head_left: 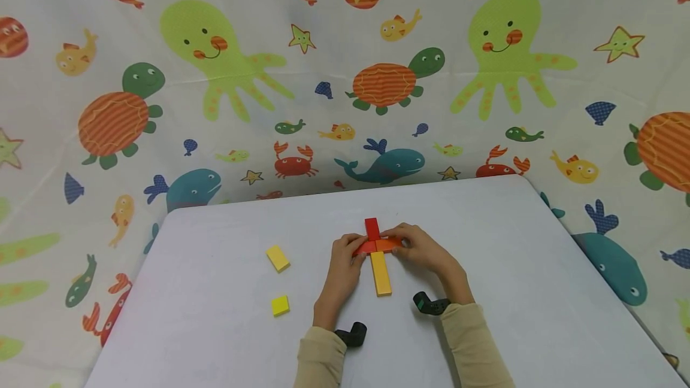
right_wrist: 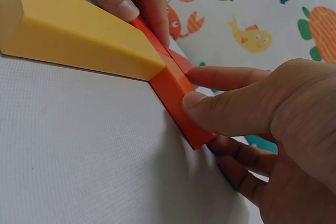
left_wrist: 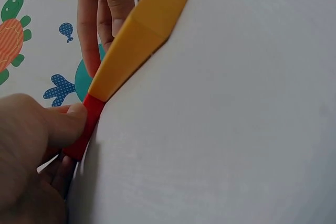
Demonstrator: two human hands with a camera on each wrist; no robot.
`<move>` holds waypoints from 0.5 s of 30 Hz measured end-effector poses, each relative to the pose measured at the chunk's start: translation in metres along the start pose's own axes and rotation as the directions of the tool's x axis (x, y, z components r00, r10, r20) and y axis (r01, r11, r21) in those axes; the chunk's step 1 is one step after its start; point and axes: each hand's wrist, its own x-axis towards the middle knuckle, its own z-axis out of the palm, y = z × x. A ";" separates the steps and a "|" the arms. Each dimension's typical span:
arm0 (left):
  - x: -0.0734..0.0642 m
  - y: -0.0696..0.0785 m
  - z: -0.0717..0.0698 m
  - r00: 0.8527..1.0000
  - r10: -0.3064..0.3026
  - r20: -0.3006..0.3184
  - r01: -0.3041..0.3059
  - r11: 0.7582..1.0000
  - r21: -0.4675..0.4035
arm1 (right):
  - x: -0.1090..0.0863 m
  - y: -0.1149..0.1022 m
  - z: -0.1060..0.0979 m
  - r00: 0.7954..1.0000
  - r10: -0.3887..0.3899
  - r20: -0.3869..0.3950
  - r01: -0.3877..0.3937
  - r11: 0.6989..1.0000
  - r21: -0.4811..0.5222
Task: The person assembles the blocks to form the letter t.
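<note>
Right block (head_left: pixel 388 245) is orange, left block (head_left: pixel 368 248) apparently red.

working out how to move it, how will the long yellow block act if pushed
The long yellow block probably stays stiff, given its straight edges and flat faces. It seems unlikely to roll, since it lies on a flat side. Pushed forward, it would likely nudge the orange block, which its far end appears to meet.

Right fingers (right_wrist: pixel 228 78) apparently pinch the orange block (right_wrist: pixel 175 95).
</note>
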 end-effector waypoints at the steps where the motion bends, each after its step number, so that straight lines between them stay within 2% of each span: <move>1: 0.000 0.000 0.000 1.000 0.001 0.000 -0.001 1.000 -0.001 | 0.000 0.000 0.000 1.000 0.000 0.001 0.000 1.000 0.001; 11: -0.001 0.003 -0.002 1.000 0.014 0.003 -0.014 1.000 -0.010 | 0.001 -0.002 -0.001 1.000 0.009 0.025 -0.008 1.000 -0.017; 15: -0.002 0.005 -0.004 1.000 -0.002 0.032 0.002 1.000 -0.019 | 0.001 -0.003 0.000 0.999 0.021 0.029 -0.020 0.998 -0.051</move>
